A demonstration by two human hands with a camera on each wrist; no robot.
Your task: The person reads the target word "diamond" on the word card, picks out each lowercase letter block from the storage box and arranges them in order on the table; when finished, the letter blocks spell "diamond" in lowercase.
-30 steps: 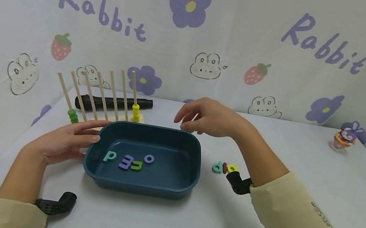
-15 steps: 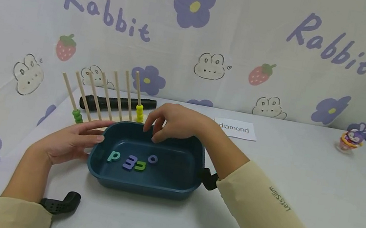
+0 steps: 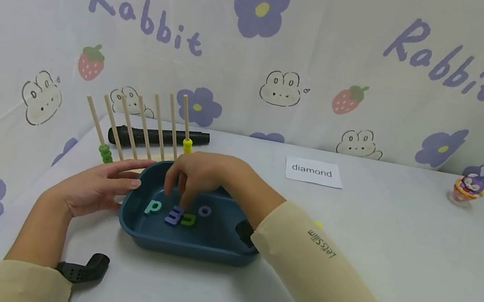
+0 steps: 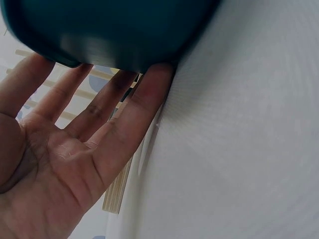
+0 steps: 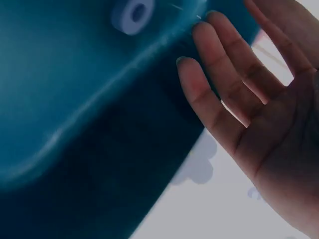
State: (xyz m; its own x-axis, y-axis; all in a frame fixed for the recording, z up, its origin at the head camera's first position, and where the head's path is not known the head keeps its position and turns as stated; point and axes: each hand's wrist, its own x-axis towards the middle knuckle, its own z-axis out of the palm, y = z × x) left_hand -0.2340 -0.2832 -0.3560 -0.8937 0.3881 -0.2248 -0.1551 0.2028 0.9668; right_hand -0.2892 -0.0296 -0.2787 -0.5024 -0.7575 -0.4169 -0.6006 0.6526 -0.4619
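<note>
Picking letters from a dark teal plastic tray (image 3: 248,259) on the desk (image 3: 396,262). Left hand (image 3: 94,187), fingers straight, steadies the tray's outer wall. Right hand (image 3: 200,173) reaches into the tray, relaxed fingers grasping nothing, tips just above a purple foam letter (image 3: 173,215) lying between a teal letter (image 3: 152,206) and a green one (image 3: 189,220). The next move likely calls for a fine pinch on one piece

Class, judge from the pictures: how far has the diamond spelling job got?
Done: little shows; a few letters lie on the table, mostly hidden by the sleeve. In hand: the right hand reaches into the blue tray over the purple m; the left hand steadies the tray. Left: p, m, n, o remain inside; the diamond card awaits.
</note>
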